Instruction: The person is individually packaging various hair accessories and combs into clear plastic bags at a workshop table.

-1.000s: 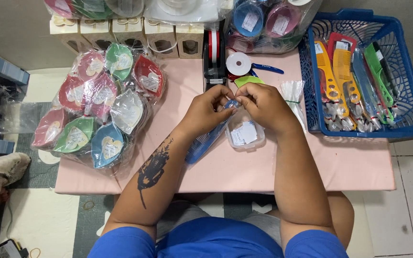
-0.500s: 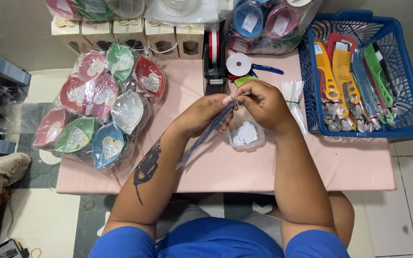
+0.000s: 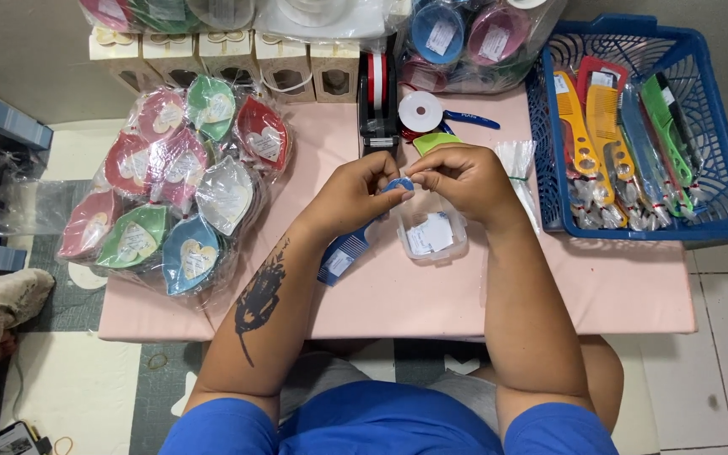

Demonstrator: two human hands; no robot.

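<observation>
Pink worktop (image 3: 431,295) fills the centre, person seated at its near edge, both forearms over it. Blue plastic basket (image 3: 722,215) on the far right corner of the worktop, packed with wrapped combs (image 3: 608,143) in yellow, red, blue, green, lying side by side. Left side: a clear bag of leaf-shaped wrapped items (image 3: 174,185) in red, pink, green, blue, white, spilling over the left edge. Along the far edge, a row of small cream boxes (image 3: 254,63) with oval windows, and more bagged round items behind them. Black tape dispenser (image 3: 378,109) with a red-and-white roll sits far centre, white ribbon spool (image 3: 420,111) just beside it on the right, a blue-handled tool poking out past it. Bundle of clear bags (image 3: 517,164) lies between the right hand and the basket.

Left hand (image 3: 351,198) grip clamped on a blue comb (image 3: 347,248) at its handle end; comb slants down-left, toothed end low over the worktop, near the forearm. Right hand (image 3: 465,181) grip pinched together at the comb's top tip, fingertips touching the left hand's; what it pinches is too small to tell. Small clear plastic tub (image 3: 433,234) with white paper slips sits on the worktop just below both hands.
</observation>
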